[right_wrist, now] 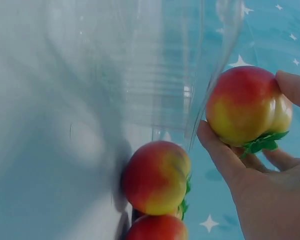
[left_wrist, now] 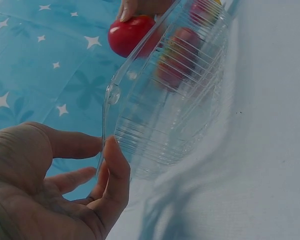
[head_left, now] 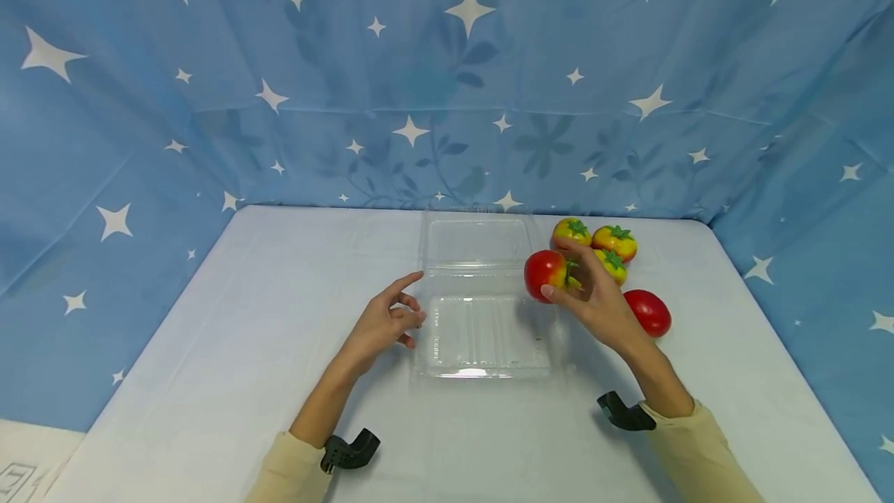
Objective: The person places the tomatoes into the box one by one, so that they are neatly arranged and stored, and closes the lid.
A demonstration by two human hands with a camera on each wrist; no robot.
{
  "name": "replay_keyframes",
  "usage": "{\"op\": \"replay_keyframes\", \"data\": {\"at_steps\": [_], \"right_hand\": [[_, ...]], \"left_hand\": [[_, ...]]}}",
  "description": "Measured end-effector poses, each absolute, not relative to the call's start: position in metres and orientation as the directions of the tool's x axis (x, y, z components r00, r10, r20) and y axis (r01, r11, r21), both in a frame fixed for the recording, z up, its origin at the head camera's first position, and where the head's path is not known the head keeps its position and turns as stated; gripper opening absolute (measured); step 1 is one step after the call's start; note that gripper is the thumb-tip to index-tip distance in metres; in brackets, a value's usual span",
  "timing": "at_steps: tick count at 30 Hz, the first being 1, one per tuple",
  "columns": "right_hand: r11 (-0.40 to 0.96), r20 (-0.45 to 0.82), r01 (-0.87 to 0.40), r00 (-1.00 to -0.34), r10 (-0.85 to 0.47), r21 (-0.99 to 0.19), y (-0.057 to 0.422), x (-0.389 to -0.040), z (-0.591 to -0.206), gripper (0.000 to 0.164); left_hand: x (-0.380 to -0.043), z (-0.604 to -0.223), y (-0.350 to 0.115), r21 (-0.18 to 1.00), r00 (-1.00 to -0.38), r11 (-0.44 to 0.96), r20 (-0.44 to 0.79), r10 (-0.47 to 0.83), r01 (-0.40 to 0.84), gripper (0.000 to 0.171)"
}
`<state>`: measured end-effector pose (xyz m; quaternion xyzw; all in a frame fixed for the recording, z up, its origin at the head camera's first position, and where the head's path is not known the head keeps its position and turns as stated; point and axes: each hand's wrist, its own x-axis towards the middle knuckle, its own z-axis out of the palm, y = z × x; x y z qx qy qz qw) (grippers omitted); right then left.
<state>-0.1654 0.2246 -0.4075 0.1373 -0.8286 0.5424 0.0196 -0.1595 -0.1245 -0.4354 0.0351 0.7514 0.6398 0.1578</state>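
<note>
Beige sleeves (head_left: pixel 701 456), right hand (head_left: pixel 599 300) pinching tomato (head_left: pixel 542 273) at fingertips, left hand (head_left: pixel 386 320) half-curled at container rim (head_left: pixel 461 372), grip unclear

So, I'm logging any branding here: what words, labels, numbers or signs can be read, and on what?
No text is readable.
Off-white surface, head view's lower left: one dark printed mark, cut by the frame edge, too unclear to read.
Clear container and held fruit: no legible lettering.
</note>
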Motion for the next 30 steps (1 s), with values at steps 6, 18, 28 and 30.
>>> {"op": "replay_keyframes", "data": {"at_steps": [6,18,28,30], "right_hand": [[0.445,0.109,-0.190,-0.974,-0.200,-0.875,0.217,-0.165,-0.406,0.070],[0.462,0.124,-0.235,-0.958,-0.257,-0.855,0.202,-0.165,-0.410,0.070],[0.395,0.156,-0.265,-0.945,-0.288,-0.880,0.195,-0.169,-0.413,0.072],[0.370,0.155,-0.264,-0.942,-0.299,-0.891,0.193,-0.170,-0.413,0.070]], "left_hand": [[-0.159,-0.435,-0.125,0.971,-0.945,0.181,-0.198,0.259,-0.154,0.073],[-0.160,-0.434,-0.124,0.968,-0.941,0.186,-0.213,0.262,-0.167,0.074],[-0.160,-0.433,-0.125,0.968,-0.940,0.182,-0.216,0.264,-0.172,0.074],[-0.161,-0.432,-0.125,0.969,-0.939,0.177,-0.218,0.266,-0.175,0.075]]}}
